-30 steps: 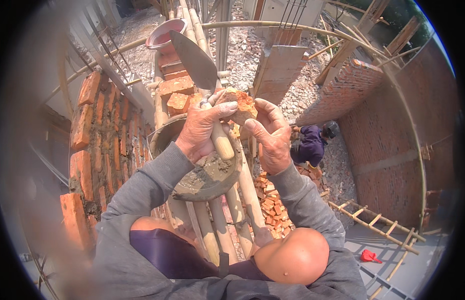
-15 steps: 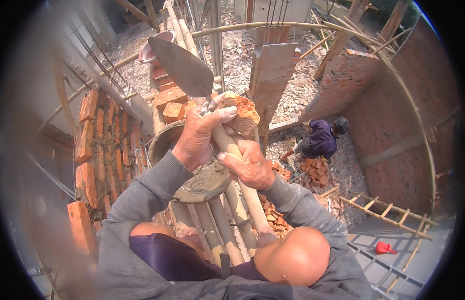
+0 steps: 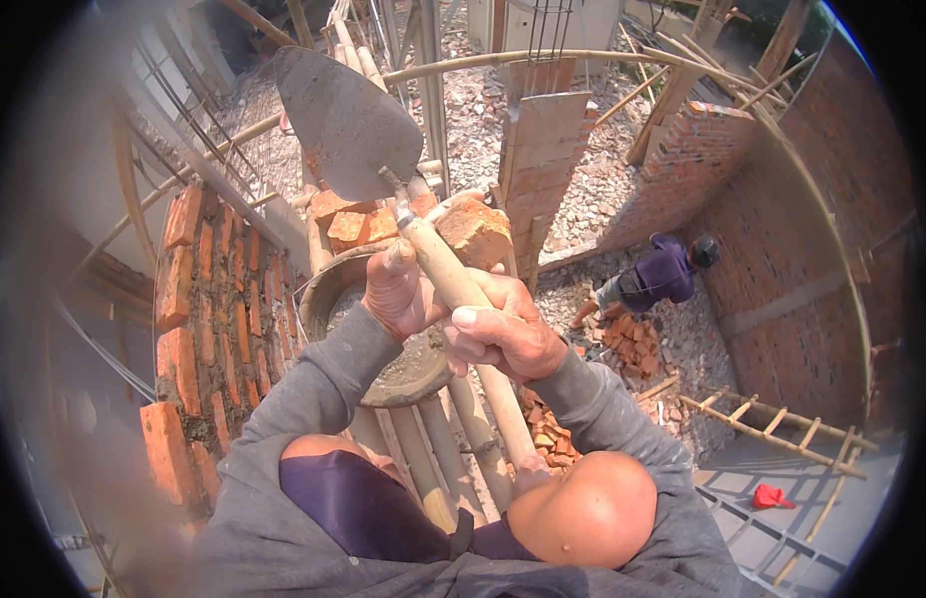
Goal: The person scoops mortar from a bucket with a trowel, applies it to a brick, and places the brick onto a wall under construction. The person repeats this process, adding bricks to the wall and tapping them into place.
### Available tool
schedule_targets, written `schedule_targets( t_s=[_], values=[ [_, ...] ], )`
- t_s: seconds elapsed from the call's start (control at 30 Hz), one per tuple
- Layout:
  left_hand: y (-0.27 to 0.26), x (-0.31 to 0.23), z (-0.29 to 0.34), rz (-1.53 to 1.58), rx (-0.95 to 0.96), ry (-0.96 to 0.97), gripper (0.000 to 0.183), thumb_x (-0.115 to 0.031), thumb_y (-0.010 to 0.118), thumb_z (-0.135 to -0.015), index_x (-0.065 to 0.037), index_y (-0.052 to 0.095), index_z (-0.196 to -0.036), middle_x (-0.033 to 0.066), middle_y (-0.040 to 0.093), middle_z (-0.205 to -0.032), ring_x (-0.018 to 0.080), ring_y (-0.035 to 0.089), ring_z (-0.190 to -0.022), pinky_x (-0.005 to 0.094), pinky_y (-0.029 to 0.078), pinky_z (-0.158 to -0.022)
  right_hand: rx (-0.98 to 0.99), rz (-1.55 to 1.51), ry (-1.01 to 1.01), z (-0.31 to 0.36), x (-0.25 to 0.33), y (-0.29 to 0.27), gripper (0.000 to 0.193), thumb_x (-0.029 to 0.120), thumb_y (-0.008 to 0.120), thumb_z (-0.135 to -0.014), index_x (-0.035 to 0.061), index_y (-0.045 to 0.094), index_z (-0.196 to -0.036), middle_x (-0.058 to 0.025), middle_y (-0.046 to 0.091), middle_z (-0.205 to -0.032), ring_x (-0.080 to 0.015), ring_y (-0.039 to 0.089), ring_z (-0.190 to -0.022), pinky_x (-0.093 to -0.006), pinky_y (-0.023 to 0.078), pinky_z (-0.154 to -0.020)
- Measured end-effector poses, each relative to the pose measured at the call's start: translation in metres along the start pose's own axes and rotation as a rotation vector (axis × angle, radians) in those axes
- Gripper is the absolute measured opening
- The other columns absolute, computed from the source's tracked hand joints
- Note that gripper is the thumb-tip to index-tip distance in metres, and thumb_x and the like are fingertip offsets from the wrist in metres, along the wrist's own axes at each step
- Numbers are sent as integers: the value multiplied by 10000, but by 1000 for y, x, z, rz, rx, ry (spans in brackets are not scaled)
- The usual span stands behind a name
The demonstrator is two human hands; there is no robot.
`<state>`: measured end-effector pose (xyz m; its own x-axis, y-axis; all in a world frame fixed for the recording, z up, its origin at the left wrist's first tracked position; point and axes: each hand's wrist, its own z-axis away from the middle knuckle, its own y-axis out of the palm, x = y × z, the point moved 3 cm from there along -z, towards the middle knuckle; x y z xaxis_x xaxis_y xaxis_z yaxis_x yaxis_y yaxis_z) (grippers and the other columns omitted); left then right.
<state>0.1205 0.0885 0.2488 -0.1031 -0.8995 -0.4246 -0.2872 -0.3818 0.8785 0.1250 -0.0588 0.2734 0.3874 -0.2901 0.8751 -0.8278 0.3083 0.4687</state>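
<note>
My right hand (image 3: pixel 513 329) is closed round the wooden handle of a trowel (image 3: pixel 351 125). The broad pointed blade, grey with dried mortar, tilts up and away to the left. Behind the handle, my left hand (image 3: pixel 403 294) holds a broken piece of brick (image 3: pixel 475 234). Its fingers curl behind the piece and its thumb stands raised beside the handle. The trowel handle hides part of the left hand and lies close to the brick. Directly below both hands sits a round tub (image 3: pixel 408 394) of wet mortar, partly covered by my hands and left forearm.
At left rises a brick wall (image 3: pixel 209 329) with fresh mortar joints. Loose bricks (image 3: pixel 353 224) lie beyond the tub, and bamboo poles (image 3: pixel 448 458) run beneath me. Down on the rubble, a person (image 3: pixel 662 271) bends near a brick pile (image 3: pixel 632 344). A bamboo ladder (image 3: pixel 782 429) lies at right.
The trowel blade has turned to show more of its face, and its handle has swung in front of my left hand. My left thumb has come off the brick. The person below has shifted right.
</note>
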Motion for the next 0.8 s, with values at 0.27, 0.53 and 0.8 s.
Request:
schedule_targets(
  t_s=[0.27,0.53,0.8],
  values=[
    [5,-7,19,-538,-275,-251,752,8,792,-784,-22,439,-1447,124,591,-1307,224,650,-1153,402,583,-964,-238,183,-287,55,37,-31,523,234,672,-924,-82,503,-1306,-77,582,-804,-123,543,-581,-334,521,-615],
    [12,66,33,-741,-317,-625,756,-41,818,-799,56,438,-1445,154,566,-1331,198,612,-1170,345,528,-999,-929,668,-171,159,-25,-74,220,154,621,-1034,18,578,-1203,10,606,-804,-46,519,-597,-234,431,-540],
    [-124,197,101,-346,-918,-404,529,-58,800,-862,26,570,-1331,127,671,-1238,190,669,-1061,317,523,-959,-844,1025,80,224,-118,-75,288,94,621,-1006,-26,571,-1263,-139,645,-883,-243,628,-718,-387,506,-663]
  ],
)
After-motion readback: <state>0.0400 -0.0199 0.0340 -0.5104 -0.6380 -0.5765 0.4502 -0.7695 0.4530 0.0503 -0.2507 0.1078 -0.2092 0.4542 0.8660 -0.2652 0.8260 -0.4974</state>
